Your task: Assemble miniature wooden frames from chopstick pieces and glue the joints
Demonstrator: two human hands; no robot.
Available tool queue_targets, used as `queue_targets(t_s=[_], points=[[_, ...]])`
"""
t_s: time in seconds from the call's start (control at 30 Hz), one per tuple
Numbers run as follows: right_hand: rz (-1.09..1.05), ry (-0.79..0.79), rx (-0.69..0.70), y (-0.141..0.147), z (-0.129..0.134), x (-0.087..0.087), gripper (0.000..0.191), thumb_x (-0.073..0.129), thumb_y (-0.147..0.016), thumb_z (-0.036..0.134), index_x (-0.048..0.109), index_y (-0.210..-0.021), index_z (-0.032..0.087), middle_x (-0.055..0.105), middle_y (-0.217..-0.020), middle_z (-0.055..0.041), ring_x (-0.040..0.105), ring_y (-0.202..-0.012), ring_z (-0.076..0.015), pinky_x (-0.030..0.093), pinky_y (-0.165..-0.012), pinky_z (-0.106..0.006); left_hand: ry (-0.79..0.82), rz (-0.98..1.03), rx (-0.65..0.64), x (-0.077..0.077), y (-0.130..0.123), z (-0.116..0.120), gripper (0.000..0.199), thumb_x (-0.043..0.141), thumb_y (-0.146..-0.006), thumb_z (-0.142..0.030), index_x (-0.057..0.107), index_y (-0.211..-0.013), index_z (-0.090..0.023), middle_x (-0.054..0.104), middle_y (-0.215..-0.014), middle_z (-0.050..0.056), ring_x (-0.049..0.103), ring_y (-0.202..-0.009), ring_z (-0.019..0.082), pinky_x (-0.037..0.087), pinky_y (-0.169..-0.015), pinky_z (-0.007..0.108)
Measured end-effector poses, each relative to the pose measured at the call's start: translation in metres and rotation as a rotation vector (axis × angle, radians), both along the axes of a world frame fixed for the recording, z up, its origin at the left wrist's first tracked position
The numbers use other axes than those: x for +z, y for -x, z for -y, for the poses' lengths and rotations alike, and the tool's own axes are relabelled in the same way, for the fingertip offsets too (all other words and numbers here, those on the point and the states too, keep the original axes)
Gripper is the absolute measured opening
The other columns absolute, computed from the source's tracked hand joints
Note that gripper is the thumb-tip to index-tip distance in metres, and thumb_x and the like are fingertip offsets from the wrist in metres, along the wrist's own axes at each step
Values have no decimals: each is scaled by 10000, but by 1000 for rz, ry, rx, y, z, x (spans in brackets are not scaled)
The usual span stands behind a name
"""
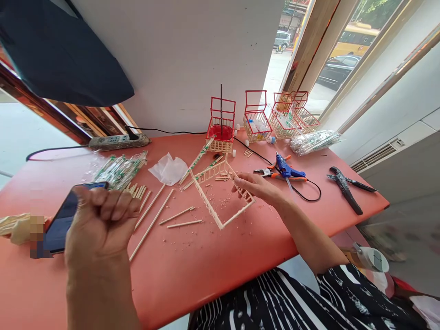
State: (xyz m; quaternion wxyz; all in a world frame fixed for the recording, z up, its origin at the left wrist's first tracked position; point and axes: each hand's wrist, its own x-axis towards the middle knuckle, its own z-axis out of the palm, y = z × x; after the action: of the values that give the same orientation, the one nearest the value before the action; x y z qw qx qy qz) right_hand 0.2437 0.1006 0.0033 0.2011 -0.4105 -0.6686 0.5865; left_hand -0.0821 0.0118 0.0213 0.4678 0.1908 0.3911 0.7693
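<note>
Right hand (252,185) is on the pale stick frame (210,207), fingers pinching its right side, and the open square is held over the desk (192,270). Whether a corner also rests there, I can't tell. Left hand (103,220) is up, fingers curled in, nothing visible in its grip, right by the phone (63,222). So it's one-handed holding just now, and shifting that frame looks to call for a light pinch: those thin sides could flex.

Outward we go! Crumbs and short sticks lie beneath the frame; loose sticks (151,225) spread to its left. Paper-wrapped sticks (198,160) crowd its far-left corner, near the white tissue (168,169). Over on the right, the blue glue gun (287,169) sits tangled among orange-handled pliers (263,173), an awkward clutter just beyond the hand. Red-trimmed baskets (257,128) line the back.
</note>
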Motion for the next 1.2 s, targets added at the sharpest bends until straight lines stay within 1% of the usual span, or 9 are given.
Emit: queue_targets(t_s=[0.1, 0.23, 0.33, 0.47, 0.57, 0.7, 0.83, 1.07, 1.2], points=[[-6, -7, 26, 3, 5, 5, 594, 611, -936, 753, 639, -1018, 166, 717, -1007, -87, 649, -740, -128, 468, -560, -210, 45, -82, -27, -11, -7, -3, 619, 1096, -418, -394, 577, -653, -153, 529, -550, -82, 509, -562, 53, 506, -548, 155], [-6, -9, 63, 5, 12, 16, 576, 625, -942, 722, 650, -1059, 159, 713, -1002, -89, 647, -747, -135, 477, -566, -219, 174, -235, -27, -20, -20, -4, 644, 1103, -323, -406, 739, -791, -155, 747, -728, 13, 683, -705, 130, 580, -646, 205], [-6, 6, 121, 5, 16, 21, 552, 629, -950, 710, 653, -1003, 161, 717, -1005, -87, 647, -746, -133, 470, -557, -215, 202, -320, -32, -25, -26, -6, 667, 1082, -374, -478, 780, -877, -163, 771, -747, 35, 694, -703, 138, 570, -650, 214], [-4, 44, 137, 3, 19, 23, 526, 627, -972, 689, 660, -1041, 168, 727, -1042, -84, 662, -766, -132, 474, -567, -210, 181, -436, -12, -32, -28, -10, 551, 1031, -482, -566, 724, -705, -166, 631, -562, -15, 598, -577, 116, 513, -584, 234], [-7, 86, 185, 0, 19, 26, 551, 608, -977, 710, 662, -1087, 173, 726, -1027, -75, 665, -773, -130, 479, -579, -209, 167, -447, -40, -34, -30, -11, 555, 1023, -494, -582, 668, -627, -176, 501, -490, -56, 480, -513, 81, 445, -538, 221], [36, 125, 307, -1, 17, 29, 633, 586, -950, 776, 685, -1025, 155, 734, -1015, -89, 674, -775, -139, 501, -614, -231, 207, -422, -210, -35, -35, -11, 576, 1017, -490, -599, 661, -627, -167, 594, -597, -9, 526, -569, 94, 475, -555, 227], [69, 142, 351, 0, 15, 27, 679, 571, -930, 814, 693, -981, 148, 742, -1007, -92, 647, -709, -123, 497, -605, -243, 261, -416, -320, -37, -43, -9, 538, 1041, -447, -484, 744, -766, -169, 685, -703, 25, 636, -647, 139, 523, -594, 236], [126, 107, 315, 3, 17, 25, 672, 576, -925, 816, 692, -912, 154, 754, -960, -90, 670, -731, -141, 482, -594, -236, 181, -480, -270, -43, -41, -10, 422, 943, -659, -542, 761, -790, -185, 498, -542, -43, 433, -523, 80, 351, -486, 199], [196, 38, 289, 7, 20, 29, 644, 570, -948, 795, 704, -888, 168, 714, -791, -47, 651, -677, -140, 468, -567, -231, 179, -697, -136, -44, -29, -12, 474, 843, -762, -648, 732, -662, -199, 663, -661, 33, 558, -631, 138, 484, -605, 260]])
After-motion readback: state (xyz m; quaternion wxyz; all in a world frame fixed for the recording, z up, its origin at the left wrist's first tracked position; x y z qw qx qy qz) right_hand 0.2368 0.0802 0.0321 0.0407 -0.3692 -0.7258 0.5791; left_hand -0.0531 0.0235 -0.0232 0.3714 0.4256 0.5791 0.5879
